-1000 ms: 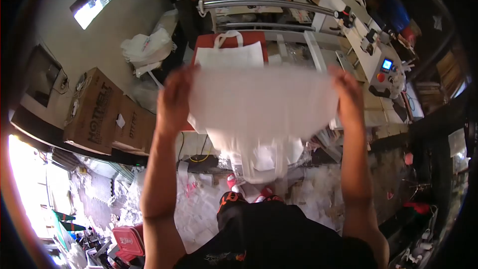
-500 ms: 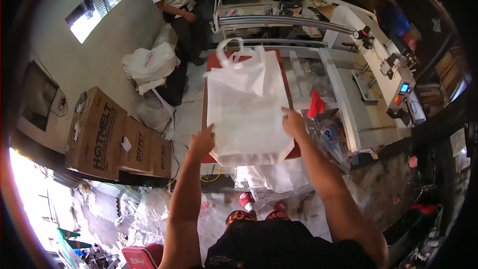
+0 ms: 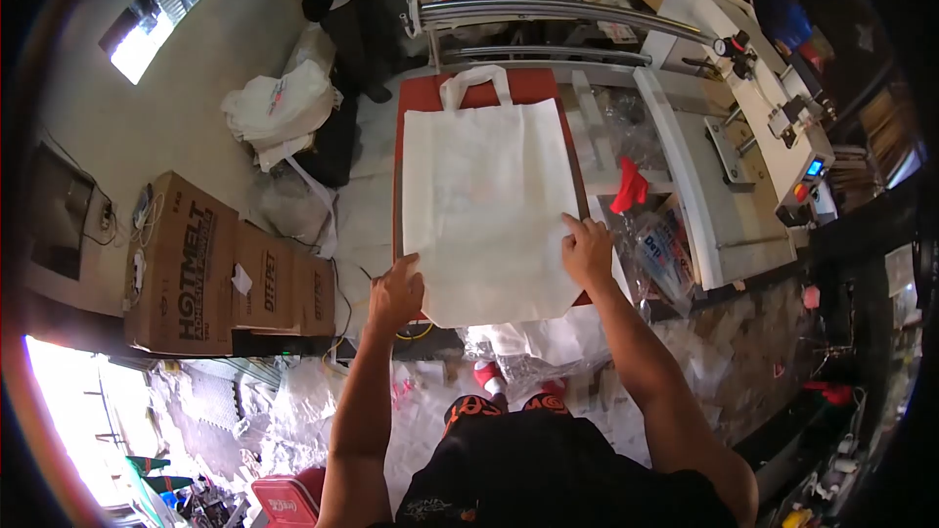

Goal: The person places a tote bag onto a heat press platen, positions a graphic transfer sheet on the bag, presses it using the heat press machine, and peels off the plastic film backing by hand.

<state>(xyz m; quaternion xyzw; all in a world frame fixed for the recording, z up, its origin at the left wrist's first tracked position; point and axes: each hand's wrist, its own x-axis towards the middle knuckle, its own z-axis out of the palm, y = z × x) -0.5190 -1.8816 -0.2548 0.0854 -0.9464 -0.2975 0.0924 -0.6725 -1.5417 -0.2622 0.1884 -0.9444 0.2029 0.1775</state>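
Note:
A white fabric tote bag [image 3: 494, 205] lies flat on a red board [image 3: 536, 86], its looped handle folded out at the far end. My left hand [image 3: 394, 295] rests at the bag's lower left edge, index finger and thumb apart. On the opposite side, my right hand [image 3: 589, 256] touches the lower right edge with its fingers spread. Neither hand appears to grip the fabric.
To the right is a press machine [image 3: 753, 137] with metal rollers [image 3: 567, 10]. A red cloth [image 3: 629, 186] lies beside the board. Cardboard boxes [image 3: 186, 274] and a pile of white bags [image 3: 279, 103] are on the left. Another person [image 3: 337, 0] stands behind.
The bag has settled flat on the board, and its handle and folded upper part now lie straight. Both hands have loosened from its sides. The other person has shifted.

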